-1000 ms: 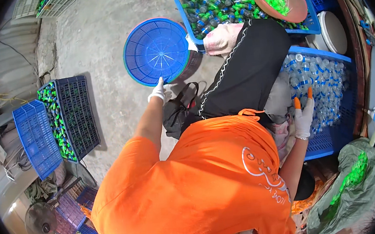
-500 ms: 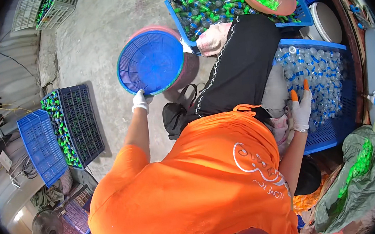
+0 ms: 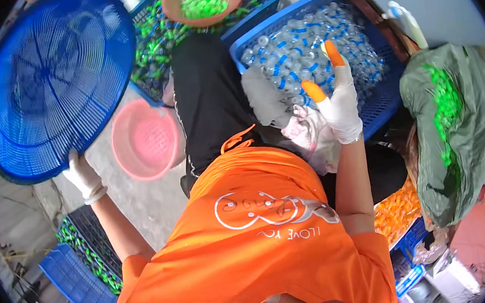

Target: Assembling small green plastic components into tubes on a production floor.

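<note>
Raised at the left, a large round blue plastic colander [image 3: 52, 82] is tilted, its slotted side filling much of that corner. My white-gloved left hand [image 3: 83, 174] grips its lower rim. My right hand [image 3: 340, 104], also gloved, has orange covers on the thumb and forefinger, which are spread apart. It hovers over the near side of a blue crate [image 3: 386, 99] holding many small clear bottles [image 3: 314, 42] with blue bands. A small pale spot shows at the forefinger tip; I cannot make out what it is. Below the colander, a pink tub [image 3: 146, 138] stands on the floor.
Ahead, a peach bowl [image 3: 204, 21] of green pieces rests on a crate of green-topped bottles [image 3: 154, 49]. A grey-green sack [image 3: 471, 158] with green pieces and orange pieces [image 3: 398, 218] lie at my right. Another crate of green-topped bottles [image 3: 86, 254] stands at the lower left.
My left hand has lifted the blue colander up and to the left, uncovering the pink tub. My right hand stays by the clear bottles, and the head view has turned right.
</note>
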`<state>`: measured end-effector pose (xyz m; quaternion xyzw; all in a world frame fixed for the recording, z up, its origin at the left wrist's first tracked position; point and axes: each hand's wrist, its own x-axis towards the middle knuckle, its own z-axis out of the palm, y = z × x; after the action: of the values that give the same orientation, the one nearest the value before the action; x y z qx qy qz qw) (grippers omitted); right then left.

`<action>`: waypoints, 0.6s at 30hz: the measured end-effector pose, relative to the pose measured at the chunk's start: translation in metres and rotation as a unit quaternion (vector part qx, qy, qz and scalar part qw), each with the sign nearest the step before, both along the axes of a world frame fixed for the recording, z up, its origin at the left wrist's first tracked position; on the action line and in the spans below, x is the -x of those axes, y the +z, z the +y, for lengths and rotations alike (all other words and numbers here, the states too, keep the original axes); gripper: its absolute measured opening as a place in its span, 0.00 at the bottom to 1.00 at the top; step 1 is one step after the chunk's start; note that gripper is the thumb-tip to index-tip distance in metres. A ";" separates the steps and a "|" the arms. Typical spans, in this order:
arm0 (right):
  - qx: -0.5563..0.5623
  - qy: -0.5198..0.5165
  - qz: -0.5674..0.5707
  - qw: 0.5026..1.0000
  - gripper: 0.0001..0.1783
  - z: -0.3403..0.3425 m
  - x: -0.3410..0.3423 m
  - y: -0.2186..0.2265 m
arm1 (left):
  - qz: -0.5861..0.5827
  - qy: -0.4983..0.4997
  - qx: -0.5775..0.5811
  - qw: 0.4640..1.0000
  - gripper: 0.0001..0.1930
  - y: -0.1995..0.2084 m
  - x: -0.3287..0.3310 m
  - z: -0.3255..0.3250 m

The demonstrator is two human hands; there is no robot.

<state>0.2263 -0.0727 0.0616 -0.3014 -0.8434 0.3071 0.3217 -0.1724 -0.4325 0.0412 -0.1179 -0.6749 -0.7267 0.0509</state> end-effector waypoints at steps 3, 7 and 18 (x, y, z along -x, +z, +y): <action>0.000 0.025 0.063 0.998 0.49 -0.005 -0.012 0.039 | 0.070 -0.079 0.040 0.994 0.26 0.030 0.014 0.068; 0.025 0.026 0.139 0.990 0.55 -0.014 -0.049 0.056 | 0.019 -0.325 -0.045 0.944 0.24 0.043 -0.028 0.160; 0.030 -0.239 -0.133 0.962 0.56 -0.032 -0.143 -0.007 | -0.112 -0.635 -0.069 0.761 0.23 0.043 -0.152 0.346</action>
<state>0.3690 -0.1045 0.0547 -0.5415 -0.7725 0.2037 0.2617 -0.0201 -0.0869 0.0845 -0.4337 -0.3942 -0.6455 -0.4897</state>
